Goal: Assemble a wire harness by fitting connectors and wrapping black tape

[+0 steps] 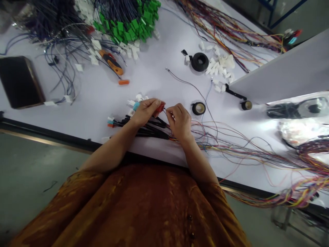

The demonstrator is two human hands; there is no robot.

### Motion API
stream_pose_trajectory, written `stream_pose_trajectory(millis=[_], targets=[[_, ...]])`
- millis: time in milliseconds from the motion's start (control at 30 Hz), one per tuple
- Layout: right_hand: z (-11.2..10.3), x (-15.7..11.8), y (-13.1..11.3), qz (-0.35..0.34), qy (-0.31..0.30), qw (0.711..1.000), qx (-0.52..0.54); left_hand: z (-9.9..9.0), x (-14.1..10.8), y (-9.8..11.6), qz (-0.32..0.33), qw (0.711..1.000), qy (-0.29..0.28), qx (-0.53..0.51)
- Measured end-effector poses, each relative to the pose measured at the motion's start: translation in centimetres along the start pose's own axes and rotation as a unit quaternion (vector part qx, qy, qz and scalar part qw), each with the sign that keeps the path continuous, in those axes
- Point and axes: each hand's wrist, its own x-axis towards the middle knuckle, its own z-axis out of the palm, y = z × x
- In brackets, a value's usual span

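Observation:
A small red connector [160, 107] is pinched between the thumb and fingers of my left hand [145, 111]. Just right of it, my right hand [180, 121] pinches a thin dark wire [166, 109] whose end is at the connector's side. Below both hands runs a wire harness [154, 132] with black-wrapped branches. White and blue connectors [136, 105] show beside my left hand, partly hidden by it. More small connectors [110, 122] lie at the harness's left end.
Black tape rolls [198, 108] [199, 62] lie right of my hands. An orange-handled tool [112, 62], a phone [22, 82] and green connectors [128, 31] lie left and behind. Loose wires [246, 151] spread right, below an upright white panel [282, 68].

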Motion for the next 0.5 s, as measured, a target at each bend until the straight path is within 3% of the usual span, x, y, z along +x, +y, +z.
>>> stream_pose_trajectory(millis=[100, 267, 500], targets=[[-0.03, -0.16, 0.11, 0.025, -0.005, 0.999, 0.036, 0.12, -0.10, -0.12, 0.003, 1.000, -0.016, 0.008], [0.46, -0.52, 0.24, 0.001, -0.001, 1.000, -0.002, 0.23, -0.25, -0.09, -0.012, 0.999, -0.031, 0.031], [0.55, -0.88, 0.21, 0.014, 0.003, 1.000, 0.001, -0.11, -0.20, -0.29, 0.002, 0.998, -0.012, 0.063]])
